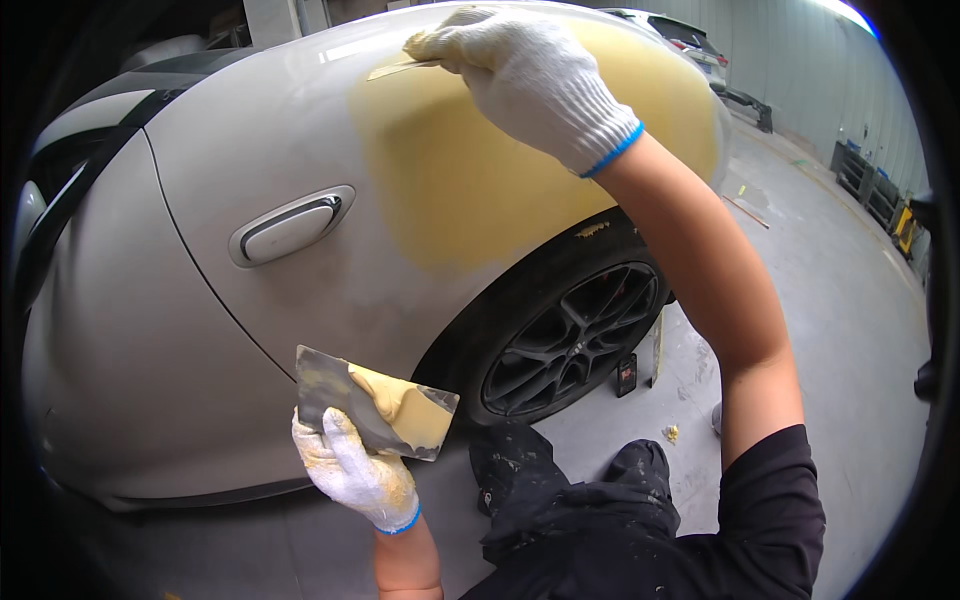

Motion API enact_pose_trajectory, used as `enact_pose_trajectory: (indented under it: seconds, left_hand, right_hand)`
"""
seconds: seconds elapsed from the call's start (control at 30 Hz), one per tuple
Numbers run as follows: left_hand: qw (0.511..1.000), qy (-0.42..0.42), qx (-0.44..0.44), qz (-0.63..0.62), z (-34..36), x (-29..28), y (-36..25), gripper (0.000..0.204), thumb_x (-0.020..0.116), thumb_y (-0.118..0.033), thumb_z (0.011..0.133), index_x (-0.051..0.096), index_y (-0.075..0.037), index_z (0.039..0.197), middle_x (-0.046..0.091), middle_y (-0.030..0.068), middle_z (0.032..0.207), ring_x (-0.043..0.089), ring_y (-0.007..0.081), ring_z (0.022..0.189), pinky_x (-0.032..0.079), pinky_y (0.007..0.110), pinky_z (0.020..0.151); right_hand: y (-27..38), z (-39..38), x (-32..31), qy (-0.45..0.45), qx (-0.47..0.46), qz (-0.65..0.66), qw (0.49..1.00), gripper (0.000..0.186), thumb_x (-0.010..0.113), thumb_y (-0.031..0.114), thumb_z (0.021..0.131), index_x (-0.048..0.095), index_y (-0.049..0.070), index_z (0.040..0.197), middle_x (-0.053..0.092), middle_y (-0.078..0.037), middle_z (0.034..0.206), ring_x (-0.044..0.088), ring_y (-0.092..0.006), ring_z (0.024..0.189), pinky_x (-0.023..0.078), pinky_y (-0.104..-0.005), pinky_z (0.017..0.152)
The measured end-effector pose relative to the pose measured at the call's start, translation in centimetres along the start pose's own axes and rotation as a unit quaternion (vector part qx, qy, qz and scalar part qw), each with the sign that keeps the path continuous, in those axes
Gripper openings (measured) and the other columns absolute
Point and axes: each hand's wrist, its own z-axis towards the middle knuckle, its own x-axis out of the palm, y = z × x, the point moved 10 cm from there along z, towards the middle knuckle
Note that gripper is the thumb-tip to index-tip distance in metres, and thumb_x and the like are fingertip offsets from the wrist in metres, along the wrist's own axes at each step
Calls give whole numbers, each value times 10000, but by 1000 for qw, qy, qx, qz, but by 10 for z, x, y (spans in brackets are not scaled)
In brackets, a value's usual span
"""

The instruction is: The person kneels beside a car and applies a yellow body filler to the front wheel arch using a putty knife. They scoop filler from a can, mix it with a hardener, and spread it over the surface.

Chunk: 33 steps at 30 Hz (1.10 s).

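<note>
A: Hands, quick?

B: Apart. Left hand (360, 475), gloved, had the plate (325, 385) gripped by its lower left edge. Right hand (540, 90), gloved too, was pinched on the spreader (400, 70).

A: Where was the spreader?

B: High on the panel (300, 140), at the upper left edge of the yellow patch (440, 180). Touching or just off the surface, couldn't tell. The patch sat right of the handle (290, 230) and above the wheel (575, 335).

A: Step, and how to do it well?

B: Looked like spreading putty (392, 397). My call: it wanted a low blade angle, even pressure and long strokes following the curve, with the edge feathered thin into the grey. Small loads too, since crumbs (592, 230) sat on top of the tyre (455, 365).

A: Containers?

B: Couldn't pick out a tub. The plate did the carrying: putty ran from mid upper edge toward the lower right corner, thickest near the middle. Left end was mostly bare grey, with faint smears.

A: Plate level?

B: Tilted, right end lower. I'd have wanted it flatter, so nothing slid off that corner.
</note>
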Motion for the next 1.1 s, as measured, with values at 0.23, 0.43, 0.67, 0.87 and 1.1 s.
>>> enact_pose_trajectory:
  seconds: [0.23, 0.43, 0.67, 0.87, 1.1]
  left_hand:
    - [999, 23, -29, -8, 4, -13, 14, 297, 564, -151, 1122, 601, 38, 1348, 666, 115, 1251, 644, 196, 1152, 541, 375, 1029]
    - [998, 23, -49, -17, 6, -14, 24, 302, 588, -158, 1114, 597, 39, 1343, 672, 121, 1239, 657, 194, 1140, 554, 363, 1012]
    - [998, 15, -62, -22, 9, -19, 34, 311, 621, -142, 1088, 592, 47, 1333, 690, 145, 1252, 687, 212, 1120, 581, 368, 999]
    - [998, 26, -58, -15, 10, -18, 36, 331, 574, -164, 1116, 601, 44, 1372, 688, 135, 1257, 680, 204, 1125, 557, 363, 1018]
    - [997, 32, -65, 5, 10, -15, 34, 361, 565, -185, 1127, 597, 53, 1397, 672, 135, 1296, 666, 199, 1165, 547, 353, 1037]
  right_hand:
    - [-20, 30, 64, 124, 108, -23, 986, 337, 631, 62, 964, 833, 163, 1213, 815, -127, 1104, 777, -351, 998, 628, -434, 876]
    - [-3, 14, 57, 96, 87, 34, 991, 245, 708, 121, 949, 835, 78, 1154, 803, -215, 1096, 780, -333, 1025, 591, -406, 931]
    - [50, -32, 40, 41, -7, -105, 994, 257, 720, 151, 897, 845, 158, 1122, 793, -69, 1048, 761, -302, 1009, 622, -416, 864]
    - [81, -73, 41, 43, -4, -128, 991, 337, 707, 121, 833, 823, 149, 1149, 791, -41, 1070, 743, -285, 1046, 590, -406, 888]
    - [107, -116, 41, 4, 14, -59, 998, 353, 754, 141, 768, 820, 138, 1115, 792, -54, 1151, 764, -304, 1076, 619, -471, 889]
